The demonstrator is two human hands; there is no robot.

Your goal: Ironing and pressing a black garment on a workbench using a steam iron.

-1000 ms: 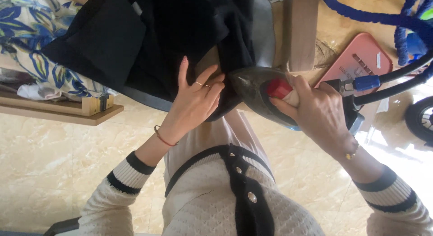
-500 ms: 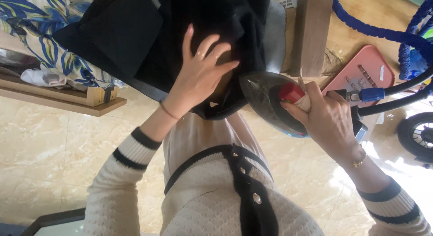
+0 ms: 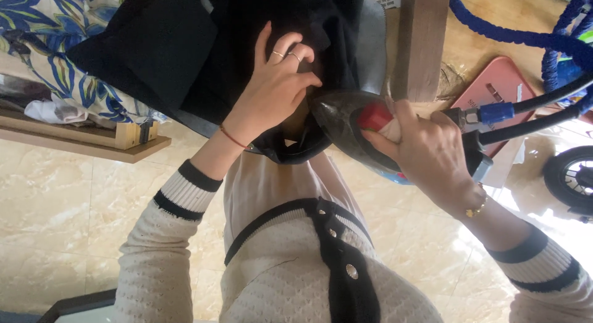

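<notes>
**Ironing a black garment, seen from above**

Cream marble-look floor tiles [image 3: 74, 199] fill the lower frame, glossy, with bright glare at right. Head view looks straight down the person's own cream knit sweater with black trim and buttons.

Left hand [image 3: 272, 94] lies on the black garment [image 3: 204, 57], palm down, fingers bent and loosely spread, pressing the cloth rather than gripping it. Two thin rings on the fingers, a red string bracelet at the wrist. Striped black-and-cream cuff on the forearm.

Right hand [image 3: 432, 153] is wrapped around the handle of a dark steam iron [image 3: 343, 128], fingers closed over it, thumb near the iron's red knob [image 3: 375, 116]. Gold bracelet on that wrist. Iron's pointed nose aims toward the left hand and sits just beside it, at the garment's lower hem; whether the soleplate touches the cloth cannot be told.

Garment is draped over the padded edge of the desk [image 3: 370, 51], hanging toward the person, between both hands. Floral blue-and-white fabric [image 3: 55, 57] lies at upper left, beside the garment. Wooden pallet-like board [image 3: 92, 144] below it on the floor.

Wooden post [image 3: 420, 45] stands upright just beyond the iron. Black hose with a blue fitting [image 3: 500, 112] leaves the iron's rear toward the right. Pink flat object [image 3: 500, 88] lies on the floor behind it. Blue braided hose [image 3: 513, 36] at top right. Small black wheel [image 3: 571, 178] at the right edge.
</notes>
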